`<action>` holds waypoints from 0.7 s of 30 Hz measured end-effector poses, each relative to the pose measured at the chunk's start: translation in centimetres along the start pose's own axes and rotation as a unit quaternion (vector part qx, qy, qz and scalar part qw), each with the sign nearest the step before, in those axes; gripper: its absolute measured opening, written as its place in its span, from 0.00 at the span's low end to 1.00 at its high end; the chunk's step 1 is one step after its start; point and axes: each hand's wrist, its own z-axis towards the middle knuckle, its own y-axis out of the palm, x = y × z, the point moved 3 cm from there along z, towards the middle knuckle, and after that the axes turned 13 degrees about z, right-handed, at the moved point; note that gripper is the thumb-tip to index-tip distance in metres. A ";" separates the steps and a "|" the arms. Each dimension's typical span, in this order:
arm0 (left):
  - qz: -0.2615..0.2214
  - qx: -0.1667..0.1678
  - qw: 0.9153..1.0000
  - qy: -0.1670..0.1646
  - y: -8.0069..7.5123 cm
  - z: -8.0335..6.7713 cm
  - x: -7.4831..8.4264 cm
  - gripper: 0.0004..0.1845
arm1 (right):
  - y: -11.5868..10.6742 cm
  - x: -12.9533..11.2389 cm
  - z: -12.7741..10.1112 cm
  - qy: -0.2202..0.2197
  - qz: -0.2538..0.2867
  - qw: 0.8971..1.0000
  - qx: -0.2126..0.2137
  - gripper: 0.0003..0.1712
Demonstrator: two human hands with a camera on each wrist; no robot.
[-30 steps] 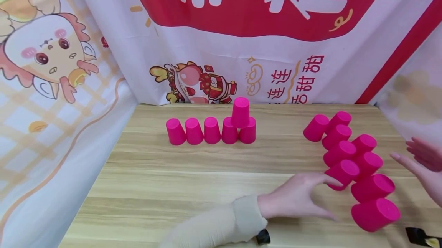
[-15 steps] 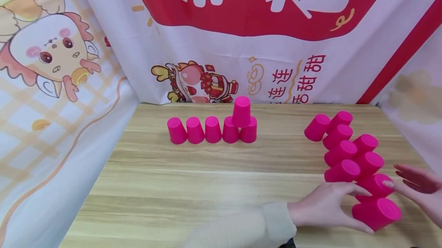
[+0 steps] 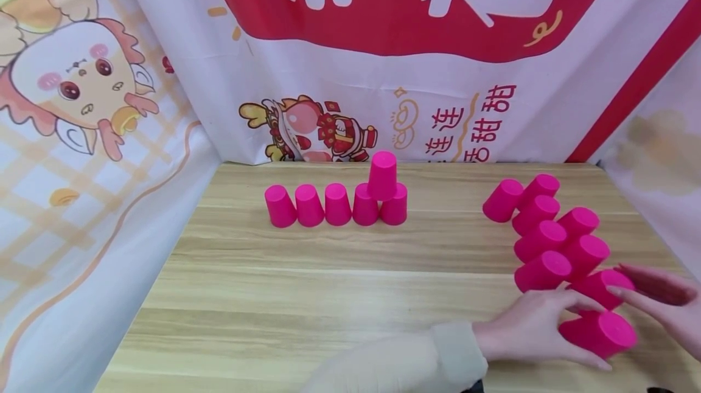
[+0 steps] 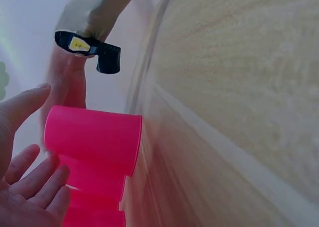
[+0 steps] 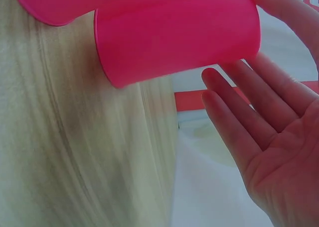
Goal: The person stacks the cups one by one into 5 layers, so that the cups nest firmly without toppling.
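Note:
Bright pink cups stand upside down on the wooden table. My left hand (image 3: 528, 329) reaches around the nearest cup (image 3: 597, 333), its thumb on the near side and fingers behind. In the left wrist view, the left hand's thumb and fingers (image 4: 37, 187) are spread beside this cup (image 4: 94, 140). My right hand (image 3: 665, 308) holds the cup just behind it (image 3: 599, 289) between thumb and fingers. The right wrist view shows the right thumb at this cup's (image 5: 179, 38) narrow end and some fingers behind it; the other fingers stay extended below.
More pink cups (image 3: 542, 271) stand in a staggered cluster running back along the right side. Toward the back, several cups form a row (image 3: 309, 205), with one cup (image 3: 382, 175) stacked across two at its right end. Printed cloth (image 3: 339, 76) hangs behind the wooden table (image 3: 306, 320).
My left hand has moved right, from beside the cluster to around the nearest cup. My right hand has come in to the cup behind it, which has shifted slightly right and away.

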 end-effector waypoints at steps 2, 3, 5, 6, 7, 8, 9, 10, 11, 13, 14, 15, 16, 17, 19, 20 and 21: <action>0.032 0.003 0.999 0.004 0.2 0.4 0.4 0.38 | -0.1 0.1 0.2 0.003 -0.003 1.000 0.000 0.26; 0.047 0.005 0.999 0.005 0.3 0.7 0.5 0.39 | -0.2 0.2 0.3 0.006 0.002 1.000 0.001 0.26; 0.059 -0.001 0.998 0.001 0.6 1.2 0.7 0.39 | -0.3 0.3 0.4 0.015 -0.008 1.000 0.011 0.25; 0.062 -0.004 0.998 -0.003 0.6 1.5 0.8 0.39 | -0.4 0.4 0.5 0.023 -0.006 1.000 0.014 0.25; 0.059 -0.011 0.998 -0.008 0.7 1.8 0.8 0.39 | -0.5 0.5 0.5 0.029 -0.010 0.999 0.018 0.25; 0.058 -0.016 0.998 -0.013 0.8 2.1 0.8 0.39 | -0.6 0.6 0.6 0.034 -0.014 0.999 0.022 0.25; 0.057 -0.021 0.998 -0.019 0.9 2.4 0.8 0.39 | -0.7 0.6 0.6 0.040 -0.021 0.999 0.024 0.25; 0.053 -0.028 0.998 -0.025 1.0 2.6 0.8 0.39 | -0.8 0.6 0.7 0.046 -0.030 0.998 0.024 0.25; 0.051 -0.032 0.998 -0.029 1.0 2.9 0.7 0.38 | -0.9 0.6 0.7 0.052 -0.036 0.998 0.024 0.25; 0.050 -0.041 0.997 -0.032 1.2 3.2 0.4 0.37 | -1.0 0.7 0.8 0.064 -0.045 0.997 0.027 0.26; 0.053 -0.043 0.997 -0.032 1.3 3.3 0.3 0.36 | -1.1 0.7 0.8 0.069 -0.050 0.996 0.029 0.26; 0.052 -0.046 0.997 -0.031 1.4 3.5 0.1 0.36 | -1.1 0.7 0.8 0.074 -0.053 0.995 0.031 0.26; 0.054 -0.049 0.997 -0.030 1.4 3.6 -0.1 0.35 | -1.1 0.7 0.8 0.078 -0.055 0.995 0.035 0.25; 0.057 -0.050 0.997 -0.027 1.5 3.6 -0.3 0.34 | -1.1 0.6 0.8 0.082 -0.060 0.994 0.041 0.25; 0.062 -0.051 0.996 -0.028 1.6 3.7 -0.8 0.33 | -1.0 0.6 0.9 0.088 -0.067 0.993 0.048 0.25; 0.064 -0.052 0.996 -0.030 1.6 3.7 -0.9 0.32 | -1.0 0.5 0.9 0.089 -0.069 0.992 0.050 0.25; 0.064 -0.055 0.996 -0.031 1.6 3.7 -1.0 0.32 | -1.0 0.4 1.0 0.089 -0.071 0.992 0.051 0.25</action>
